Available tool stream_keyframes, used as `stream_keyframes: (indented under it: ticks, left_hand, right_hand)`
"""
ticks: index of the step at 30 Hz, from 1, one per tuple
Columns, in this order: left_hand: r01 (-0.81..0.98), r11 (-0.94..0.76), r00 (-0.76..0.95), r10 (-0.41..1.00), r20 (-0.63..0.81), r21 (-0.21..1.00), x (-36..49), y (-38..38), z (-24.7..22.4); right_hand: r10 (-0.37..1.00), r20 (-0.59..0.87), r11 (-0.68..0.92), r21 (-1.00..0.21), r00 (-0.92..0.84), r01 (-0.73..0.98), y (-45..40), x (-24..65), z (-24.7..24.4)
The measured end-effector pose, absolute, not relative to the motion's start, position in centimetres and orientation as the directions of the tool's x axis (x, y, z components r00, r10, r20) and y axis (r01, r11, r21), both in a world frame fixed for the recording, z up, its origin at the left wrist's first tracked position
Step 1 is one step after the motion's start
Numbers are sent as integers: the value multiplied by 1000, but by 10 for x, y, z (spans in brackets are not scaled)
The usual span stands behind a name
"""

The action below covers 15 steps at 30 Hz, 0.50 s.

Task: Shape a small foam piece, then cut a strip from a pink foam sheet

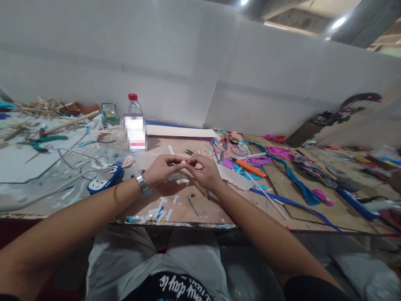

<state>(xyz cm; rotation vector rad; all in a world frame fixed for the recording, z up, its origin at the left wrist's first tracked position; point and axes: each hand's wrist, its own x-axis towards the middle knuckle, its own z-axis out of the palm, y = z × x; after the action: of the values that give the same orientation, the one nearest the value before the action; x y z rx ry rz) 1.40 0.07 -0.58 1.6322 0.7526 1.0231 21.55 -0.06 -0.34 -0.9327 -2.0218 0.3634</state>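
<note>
Above the middle of the cluttered table, my left hand point(164, 170) and my right hand point(203, 170) meet at the fingertips. Between them is a tiny pale pinkish piece point(183, 163), too small to name. Both hands are closed in a pinch around it. A metal watch point(140, 180) is on my left wrist. Just behind the hands lie small dark-tipped scissors or pliers point(189, 152) and a ring of pale tape point(206, 153). Scraps of white and blue paper point(160, 211) are strewn on the tabletop below my hands.
A red-capped bottle point(133, 102) stands behind my left hand. At left are a blue-and-white power strip point(105, 179) with a cable and green-handled pliers point(46, 142). Rightward lie an orange utility knife point(250, 168), blue ribbon point(300, 205) and a brown board point(282, 179). A white partition point(175, 62) rises behind.
</note>
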Motion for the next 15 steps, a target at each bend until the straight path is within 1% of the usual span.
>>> stream_keyframes:
  ticks: [3,5,10,15]
  left_hand:
    - [-35,-275,431,864,263,961,14,2,-8]
    - [-60,-261,436,861,261,963,15,2,-9]
    - [-95,-222,455,857,241,970,15,2,-10]
    - [-105,-183,402,891,210,978,16,2,-11]
  right_hand:
    - [758,569,647,-595,-319,476,1,216,-5]
    - [764,563,640,-599,-316,481,2,218,-6]
    - [710,603,700,-547,-364,460,2,218,-3]
    - [686,617,723,-517,-385,459,1,218,0]
